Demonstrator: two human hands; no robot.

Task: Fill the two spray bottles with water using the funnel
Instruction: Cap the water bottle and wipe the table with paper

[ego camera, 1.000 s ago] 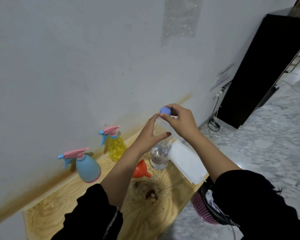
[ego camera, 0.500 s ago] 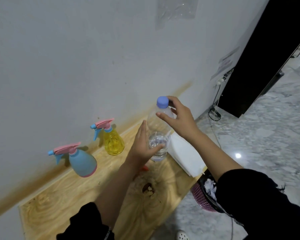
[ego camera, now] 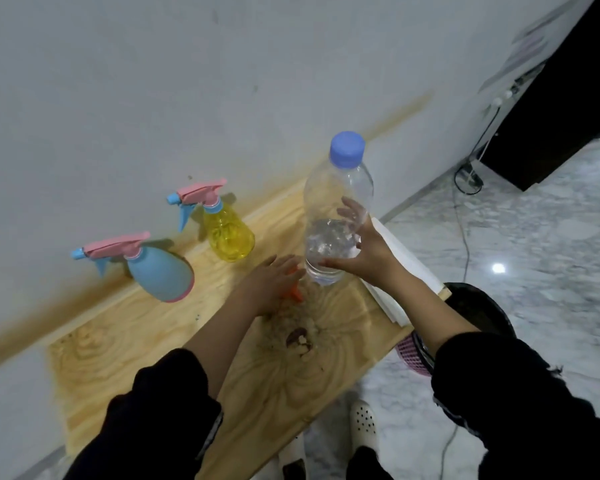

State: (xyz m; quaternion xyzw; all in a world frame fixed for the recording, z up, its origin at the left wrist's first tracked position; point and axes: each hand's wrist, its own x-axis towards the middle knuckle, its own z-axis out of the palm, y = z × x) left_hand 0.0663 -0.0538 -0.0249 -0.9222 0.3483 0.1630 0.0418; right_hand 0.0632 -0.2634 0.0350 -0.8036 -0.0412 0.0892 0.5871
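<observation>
Head view — right hand (ego camera: 371,251) grasped the capped water bottle (ego camera: 336,188) at frame centre; left hand (ego camera: 271,282) lay over the orange funnel (ego camera: 296,293) — grip unclear.

we've got a clear glossy plastic water bottle (ego camera: 338,202), a grainy raw wood desk (ego camera: 146,327), and a shiny marble floor (ego camera: 534,258).

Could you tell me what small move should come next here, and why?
Probably curl the left hand round the orange funnel and lift it: its straight fingers rest on it, while the right hand holds the capped water bottle.
</observation>
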